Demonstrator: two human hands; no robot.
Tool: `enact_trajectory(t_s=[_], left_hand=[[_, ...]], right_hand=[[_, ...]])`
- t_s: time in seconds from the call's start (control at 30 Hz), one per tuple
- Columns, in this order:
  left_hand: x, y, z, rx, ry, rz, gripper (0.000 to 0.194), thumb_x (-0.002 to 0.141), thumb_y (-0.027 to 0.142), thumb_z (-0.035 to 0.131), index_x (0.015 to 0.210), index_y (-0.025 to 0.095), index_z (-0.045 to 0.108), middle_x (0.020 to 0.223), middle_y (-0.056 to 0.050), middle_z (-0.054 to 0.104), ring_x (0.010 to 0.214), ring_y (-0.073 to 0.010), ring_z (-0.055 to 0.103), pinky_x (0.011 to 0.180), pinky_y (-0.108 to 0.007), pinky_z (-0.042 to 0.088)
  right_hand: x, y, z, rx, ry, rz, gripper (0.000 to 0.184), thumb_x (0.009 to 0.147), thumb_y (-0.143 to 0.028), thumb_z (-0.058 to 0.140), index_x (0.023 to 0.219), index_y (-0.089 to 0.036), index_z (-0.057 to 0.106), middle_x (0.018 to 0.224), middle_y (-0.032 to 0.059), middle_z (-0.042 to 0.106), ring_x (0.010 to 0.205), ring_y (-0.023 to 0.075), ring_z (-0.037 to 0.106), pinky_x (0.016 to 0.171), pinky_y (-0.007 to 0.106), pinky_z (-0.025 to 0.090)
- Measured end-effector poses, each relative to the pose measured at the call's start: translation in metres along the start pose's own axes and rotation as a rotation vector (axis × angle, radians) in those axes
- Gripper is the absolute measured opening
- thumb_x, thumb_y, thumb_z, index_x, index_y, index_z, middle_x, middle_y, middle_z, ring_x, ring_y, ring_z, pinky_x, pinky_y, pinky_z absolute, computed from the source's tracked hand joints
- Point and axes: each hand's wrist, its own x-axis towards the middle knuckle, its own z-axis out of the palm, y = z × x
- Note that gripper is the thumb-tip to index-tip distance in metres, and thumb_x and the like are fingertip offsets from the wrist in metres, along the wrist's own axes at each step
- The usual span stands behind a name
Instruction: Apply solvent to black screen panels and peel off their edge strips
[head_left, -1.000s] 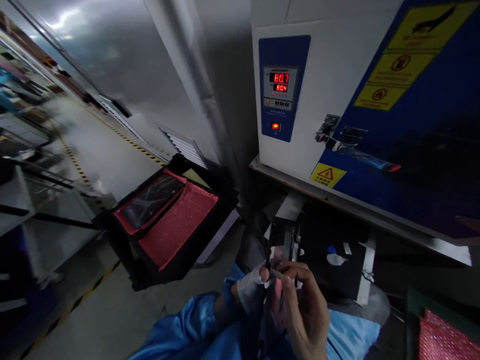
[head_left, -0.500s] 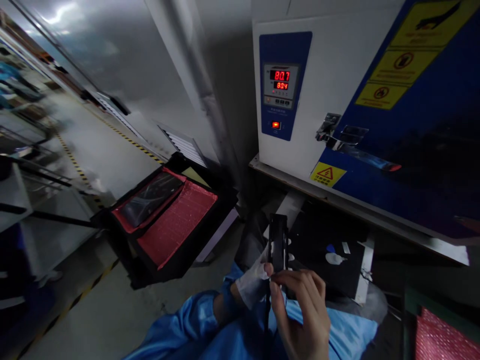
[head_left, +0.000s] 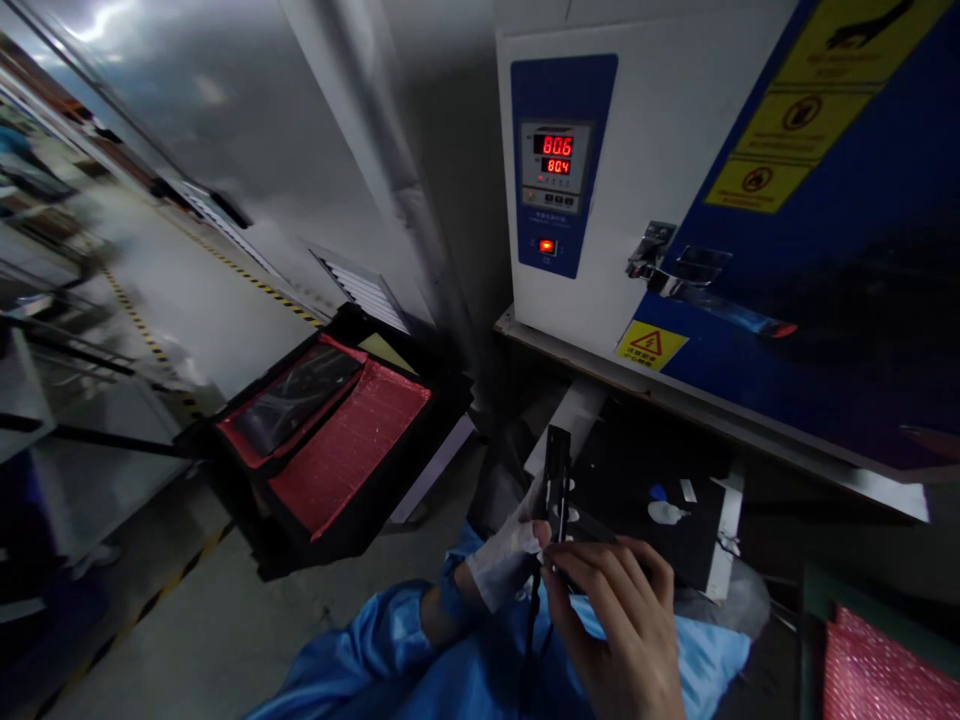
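A long, narrow black part (head_left: 556, 470) stands nearly upright in front of my body. My left hand (head_left: 506, 562), in a white glove with the thumb tip bare, is closed around its side. My bare right hand (head_left: 615, 610) pinches at the part's near face, thumb and index finger together close to the left thumb. Whether a small piece lies between those fingertips I cannot make out. Beyond the part is a black board (head_left: 637, 480), bearing a white blob-shaped piece (head_left: 666, 513), a small blue piece (head_left: 658, 492) and a small white strip (head_left: 688, 490).
A blue and white oven (head_left: 570, 300) with a lit red display and a door handle (head_left: 720, 305) stands ahead. At left, a black crate (head_left: 315, 555) holds red bubble wrap (head_left: 352, 440) and a dark panel in film (head_left: 300, 400). More red bubble wrap (head_left: 885, 665) lies at lower right.
The black part has turned, showing a narrower side. My right hand has shifted slightly right and down, fingers still pinched. The whole view has moved a little, and the upper display reading dropped slightly.
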Motion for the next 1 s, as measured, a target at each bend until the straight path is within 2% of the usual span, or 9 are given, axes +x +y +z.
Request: enact_trajectory(t_s=[0.13, 0.23, 0.33, 0.5, 0.7, 0.8, 0.9, 0.97, 1.0], left_hand=[[0.001, 0.014, 0.009, 0.071, 0.005, 0.056, 0.09, 0.069, 0.069, 0.109, 0.139, 0.02, 0.081, 0.11, -0.009, 0.08, 0.105, -0.0283, 0.074, 0.105, -0.04, 0.06], [-0.002, 0.024, 0.016, 0.14, 0.015, 0.106, 0.103, 0.074, 0.073, 0.106, 0.158, 0.024, 0.073, 0.137, -0.015, 0.079, 0.139, -0.0375, 0.07, 0.13, -0.048, 0.051], [-0.001, 0.026, 0.014, 0.24, 0.113, 0.187, 0.12, 0.071, 0.069, 0.109, 0.172, 0.025, 0.06, 0.169, -0.018, 0.063, 0.171, -0.0415, 0.046, 0.147, -0.05, 0.033], [0.007, 0.014, -0.001, 0.361, 0.302, 0.269, 0.149, 0.057, 0.063, 0.116, 0.18, 0.023, 0.042, 0.192, -0.022, 0.032, 0.185, -0.0445, 0.019, 0.152, -0.052, 0.021], [0.006, 0.019, -0.003, 0.413, 0.257, 0.236, 0.144, 0.064, 0.063, 0.113, 0.181, 0.021, 0.04, 0.193, -0.023, 0.031, 0.184, -0.0435, 0.021, 0.152, -0.05, 0.019], [0.005, 0.026, 0.005, 0.373, 0.196, 0.185, 0.136, 0.063, 0.065, 0.112, 0.177, 0.022, 0.05, 0.187, -0.02, 0.044, 0.179, -0.0447, 0.032, 0.148, -0.051, 0.029], [0.003, 0.029, 0.013, 0.273, 0.117, 0.16, 0.11, 0.065, 0.063, 0.109, 0.161, 0.026, 0.07, 0.158, -0.015, 0.07, 0.154, -0.0413, 0.059, 0.131, -0.047, 0.05], [0.001, 0.029, 0.017, 0.21, 0.073, 0.089, 0.086, 0.069, 0.063, 0.107, 0.142, 0.026, 0.081, 0.121, -0.009, 0.077, 0.119, -0.0307, 0.071, 0.107, -0.038, 0.06], [0.0, 0.028, 0.018, 0.184, 0.057, 0.041, 0.075, 0.068, 0.065, 0.107, 0.128, 0.024, 0.085, 0.104, -0.006, 0.074, 0.101, -0.0248, 0.069, 0.095, -0.034, 0.06]], right_hand=[[0.004, 0.001, -0.008, -0.01, -0.013, -0.006, 0.008, 0.122, -0.019, 0.065, 0.12, -0.025, 0.071, 0.103, -0.0015, 0.087, 0.086, 0.0152, 0.081, 0.104, 0.039, 0.047], [0.008, 0.001, -0.009, -0.049, 0.032, -0.027, 0.009, 0.121, -0.021, 0.065, 0.117, -0.025, 0.072, 0.1, -0.0017, 0.087, 0.084, 0.0162, 0.08, 0.1, 0.04, 0.048], [0.007, -0.001, -0.006, -0.141, 0.067, -0.008, 0.015, 0.121, -0.018, 0.062, 0.111, -0.025, 0.07, 0.092, -0.0034, 0.083, 0.076, 0.0161, 0.076, 0.097, 0.042, 0.047], [0.004, -0.006, 0.003, -0.221, 0.06, 0.011, 0.019, 0.12, -0.013, 0.059, 0.106, -0.025, 0.065, 0.086, -0.0036, 0.079, 0.073, 0.0168, 0.072, 0.095, 0.043, 0.048], [0.005, 0.001, 0.008, -0.084, 0.128, 0.059, 0.023, 0.12, -0.015, 0.063, 0.1, -0.027, 0.064, 0.083, -0.0073, 0.077, 0.071, 0.0135, 0.071, 0.096, 0.038, 0.049], [0.0, 0.007, 0.009, 0.067, 0.152, 0.152, 0.021, 0.119, -0.02, 0.065, 0.101, -0.026, 0.072, 0.088, -0.0049, 0.082, 0.075, 0.014, 0.076, 0.094, 0.037, 0.054], [-0.006, 0.009, 0.011, 0.354, 0.123, 0.384, 0.031, 0.119, -0.035, 0.07, 0.091, -0.025, 0.079, 0.085, 0.0006, 0.083, 0.075, 0.0177, 0.078, 0.076, 0.033, 0.059], [-0.01, 0.01, 0.014, 0.563, 0.104, 0.561, 0.041, 0.117, -0.048, 0.073, 0.085, -0.023, 0.081, 0.08, 0.0032, 0.081, 0.072, 0.0189, 0.078, 0.065, 0.029, 0.059], [-0.011, 0.01, 0.016, 0.654, 0.108, 0.636, 0.044, 0.115, -0.054, 0.075, 0.085, -0.022, 0.082, 0.079, 0.004, 0.081, 0.07, 0.0191, 0.077, 0.063, 0.027, 0.059]])
